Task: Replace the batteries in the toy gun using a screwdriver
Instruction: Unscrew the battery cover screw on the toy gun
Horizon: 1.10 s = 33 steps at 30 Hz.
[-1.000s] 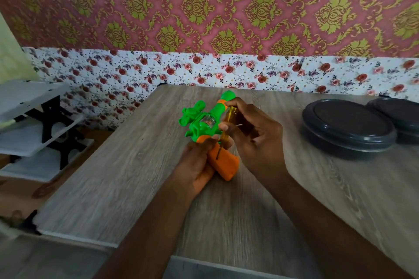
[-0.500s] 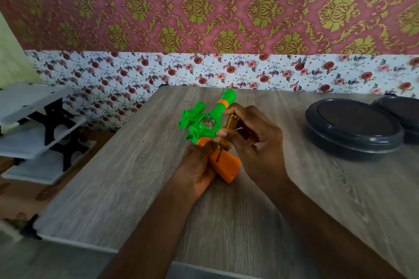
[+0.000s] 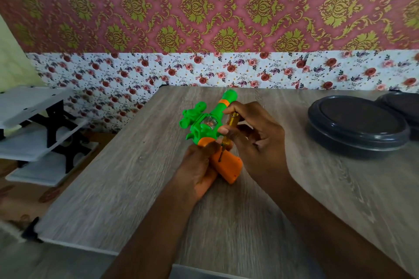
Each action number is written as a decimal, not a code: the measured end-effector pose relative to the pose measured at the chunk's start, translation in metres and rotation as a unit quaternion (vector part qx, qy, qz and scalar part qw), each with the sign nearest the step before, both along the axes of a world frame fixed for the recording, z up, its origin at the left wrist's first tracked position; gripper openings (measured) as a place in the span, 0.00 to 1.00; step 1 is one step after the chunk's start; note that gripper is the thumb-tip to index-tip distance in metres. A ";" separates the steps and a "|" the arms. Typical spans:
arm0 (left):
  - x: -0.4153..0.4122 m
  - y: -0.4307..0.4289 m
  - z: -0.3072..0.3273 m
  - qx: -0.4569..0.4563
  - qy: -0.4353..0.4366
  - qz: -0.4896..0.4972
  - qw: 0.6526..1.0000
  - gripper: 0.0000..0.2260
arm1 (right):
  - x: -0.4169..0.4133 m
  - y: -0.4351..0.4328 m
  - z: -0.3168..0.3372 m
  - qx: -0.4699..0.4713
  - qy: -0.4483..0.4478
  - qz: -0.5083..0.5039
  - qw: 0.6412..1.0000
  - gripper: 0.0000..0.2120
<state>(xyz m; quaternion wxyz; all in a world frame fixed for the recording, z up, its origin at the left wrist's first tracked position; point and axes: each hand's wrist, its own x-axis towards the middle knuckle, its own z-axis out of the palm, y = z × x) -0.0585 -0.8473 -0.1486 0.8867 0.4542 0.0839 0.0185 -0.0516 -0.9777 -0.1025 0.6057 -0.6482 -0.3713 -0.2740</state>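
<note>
A green toy gun with an orange grip is held just above the wooden table, muzzle pointing away. My left hand grips the gun from below at the grip, thumb over its top. My right hand pinches a yellow-handled screwdriver, which stands nearly upright. Its metal tip rests on the side of the orange grip. No batteries are in sight.
Two dark grey round lidded containers sit at the table's right, the second behind it at the frame edge. A white and black shelf rack stands on the floor left of the table. A papered wall closes the far edge.
The gun and both hands stay in nearly the same place. My right fingers have shifted slightly on the screwdriver handle, as in turning it.
</note>
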 end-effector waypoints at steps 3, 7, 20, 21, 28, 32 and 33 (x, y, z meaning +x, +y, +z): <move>0.000 0.000 0.000 -0.010 -0.015 -0.007 1.000 0.11 | 0.001 0.000 0.001 0.000 0.015 0.000 1.000 0.13; -0.001 0.000 0.000 -0.010 -0.028 -0.010 1.000 0.10 | -0.002 -0.002 0.001 0.001 0.058 0.051 0.997 0.16; 0.004 0.002 -0.002 0.007 0.005 0.007 1.000 0.09 | 0.004 -0.002 0.005 -0.001 -0.016 -0.026 1.000 0.11; 0.004 0.002 -0.002 0.001 -0.002 0.003 1.000 0.09 | 0.004 -0.003 0.004 -0.009 -0.012 -0.024 1.000 0.13; 0.003 0.002 -0.001 0.004 0.008 0.003 1.000 0.09 | 0.006 -0.007 0.004 -0.013 0.041 0.033 0.999 0.11; 0.002 0.001 0.000 0.009 -0.002 0.006 1.000 0.08 | 0.004 -0.002 0.006 -0.012 0.006 -0.019 1.000 0.15; 0.002 0.000 0.000 0.004 -0.005 0.003 1.000 0.08 | 0.005 -0.001 0.005 -0.013 0.000 -0.032 0.999 0.15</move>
